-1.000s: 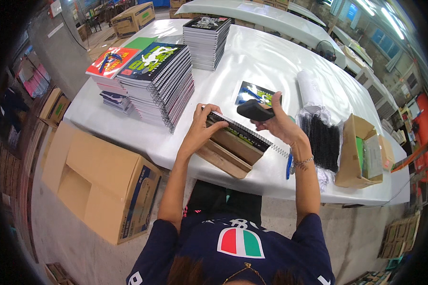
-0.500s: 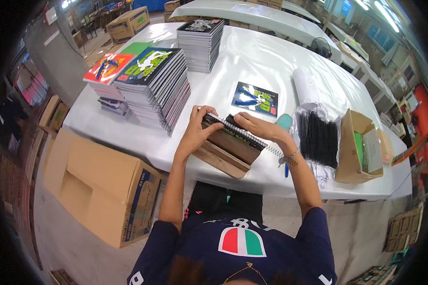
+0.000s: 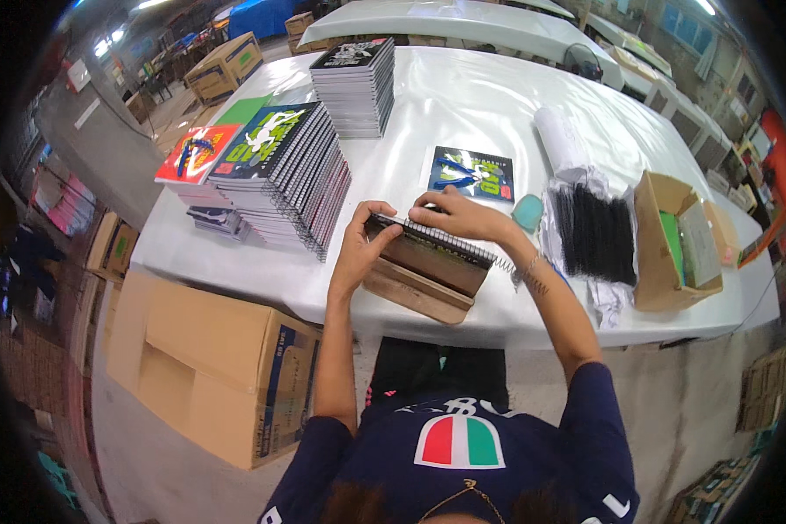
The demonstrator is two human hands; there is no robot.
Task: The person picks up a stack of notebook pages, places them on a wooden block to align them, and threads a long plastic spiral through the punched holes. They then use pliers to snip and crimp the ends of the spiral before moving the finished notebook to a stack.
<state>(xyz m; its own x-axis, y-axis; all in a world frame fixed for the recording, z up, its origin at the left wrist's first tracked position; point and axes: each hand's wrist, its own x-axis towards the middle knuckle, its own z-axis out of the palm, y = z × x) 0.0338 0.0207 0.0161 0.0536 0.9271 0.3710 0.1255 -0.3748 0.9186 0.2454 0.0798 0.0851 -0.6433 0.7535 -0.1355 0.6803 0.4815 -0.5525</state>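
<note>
A dark-covered notebook [image 3: 432,253] stands spine-up against a brown wooden stand [image 3: 415,295] at the near table edge. My left hand [image 3: 364,249] grips its left end, thumb on the near side and fingers behind. Along the spine runs a spiral coil [image 3: 454,241], with a loose tail [image 3: 508,265] hanging past the right end beneath my right wrist. My right hand [image 3: 456,214] is closed, its fingers curled at the far side of the spine; what they pinch is hidden. A finished-looking notebook cover with blue pliers [image 3: 465,173] on it lies just beyond.
Stacks of spiral notebooks [image 3: 279,183] stand at left, another stack [image 3: 354,87] behind. To the right are a teal oval object [image 3: 527,212], a bundle of black coils [image 3: 596,234], a white roll [image 3: 561,144] and an open carton [image 3: 659,253]. A large carton [image 3: 205,358] sits below the table's left edge.
My right hand has gone from lying flatter over a dark patch at the spine to curled fingers, a little farther left along it. My left hand keeps its hold.
</note>
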